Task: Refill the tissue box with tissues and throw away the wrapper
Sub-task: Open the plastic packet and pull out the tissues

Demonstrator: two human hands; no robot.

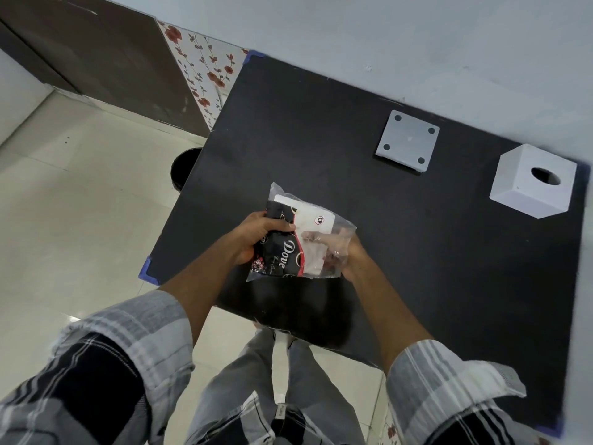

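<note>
I hold a tissue pack (300, 239) in a black, red and clear plastic wrapper just above the near part of the black table (321, 139). My left hand (256, 236) grips the pack's dark printed side from the left. My right hand (333, 252) is inside the clear end of the wrapper, its fingers showing through the plastic on the white tissues. The white cube tissue box (534, 181) with a round hole on top stands at the far right of the table. Its square white base plate (407, 141) with four dark dots lies apart, left of the box.
A round black bin (183, 168) stands on the tiled floor, partly hidden under the table's left edge. A grey wall runs behind the table. A floral panel and a dark cabinet are at the upper left. Blue guards cap the table corners.
</note>
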